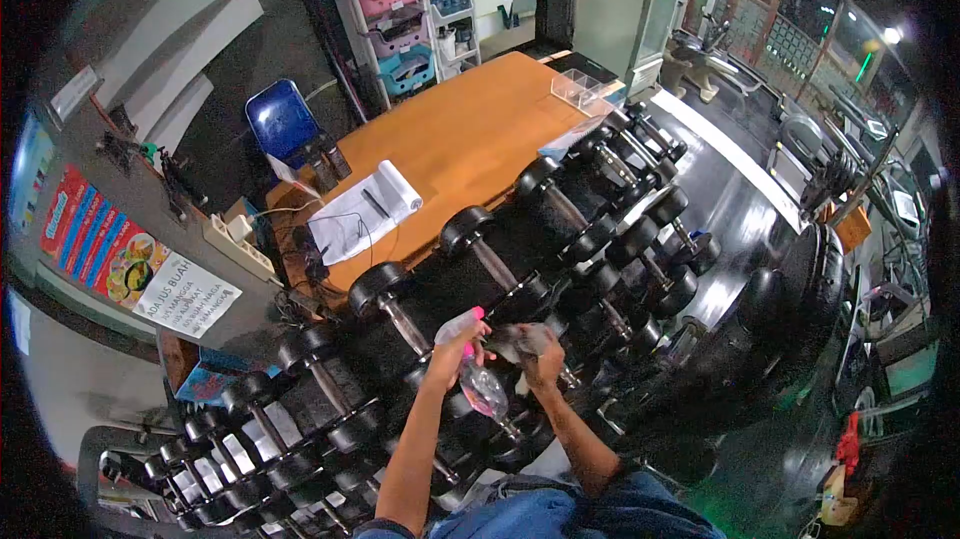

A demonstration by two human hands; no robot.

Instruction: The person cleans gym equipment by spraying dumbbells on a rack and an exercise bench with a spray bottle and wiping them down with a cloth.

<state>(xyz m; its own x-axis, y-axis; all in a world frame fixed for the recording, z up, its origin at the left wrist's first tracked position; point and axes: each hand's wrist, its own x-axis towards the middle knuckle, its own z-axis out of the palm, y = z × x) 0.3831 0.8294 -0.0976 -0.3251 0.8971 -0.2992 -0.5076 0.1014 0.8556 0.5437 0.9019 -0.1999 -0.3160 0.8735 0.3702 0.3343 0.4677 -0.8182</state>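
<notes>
My left hand (450, 357) is wrapped around the neck of a clear spray bottle (486, 391) with a pink nozzle tip and pink collar. The bottle tilts, its transparent body hanging below my fingers. Close beside it, my right hand (544, 363) grips a greyish cloth (512, 341), smeared by motion. Both hands are above a rack of black dumbbells with metal handles. One dumbbell (402, 325) lies just beyond my left hand, and another dumbbell (494, 265) sits farther up the row. Whether the cloth touches a dumbbell, I cannot tell.
Behind the rack stands an orange-brown desk (470, 109) with a notepad (375, 214), a pen, cables and a clear divided box (577, 89). A blue chair (283, 119) is beyond it. Shelves with baskets (405, 69) stand at the back. Exercise machines (800, 149) line the right.
</notes>
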